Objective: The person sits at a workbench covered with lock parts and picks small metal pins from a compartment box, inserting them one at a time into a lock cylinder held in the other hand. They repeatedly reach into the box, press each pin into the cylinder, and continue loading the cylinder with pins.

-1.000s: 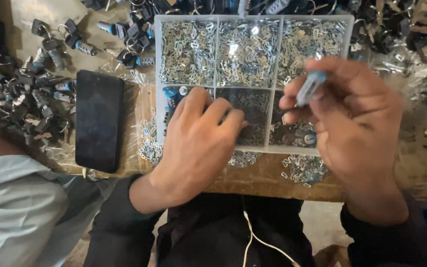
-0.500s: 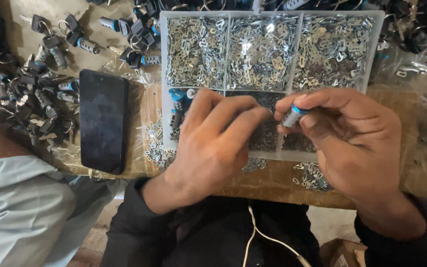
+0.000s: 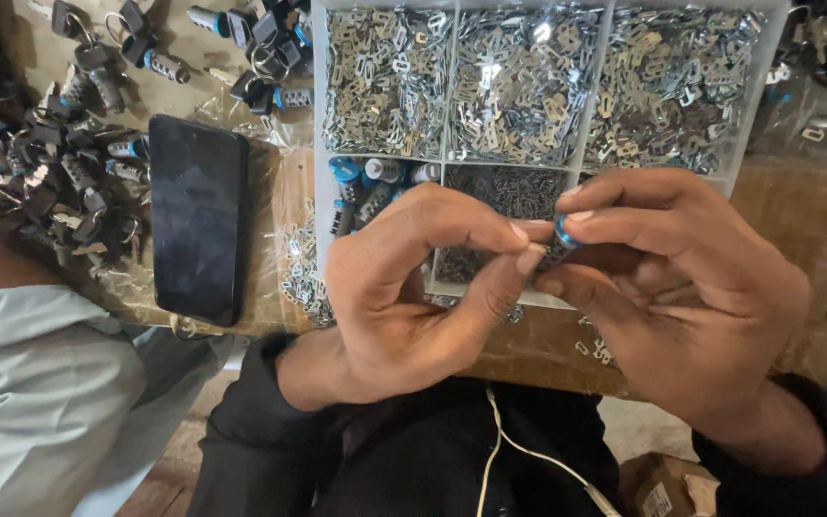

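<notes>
Above the near edge of the compartment tray (image 3: 777, 57), a small blue-ringed lock cylinder (image 3: 559, 241) is pinched between thumb and forefinger of the right hand (image 3: 681, 287); its end is met by the left hand (image 3: 413, 287), fingertips pressed together. A black phone (image 3: 198, 215) is laid to the left.

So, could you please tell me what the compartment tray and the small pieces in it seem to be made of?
The compartment tray looks like clear, slightly frosted plastic: its thin walls let the contents show through. The small flat pieces look like bright plated metal, silvery and glinting. The little cylinder pinched between both hands looks metallic with a glossy blue ring, perhaps plastic or anodised.
</notes>
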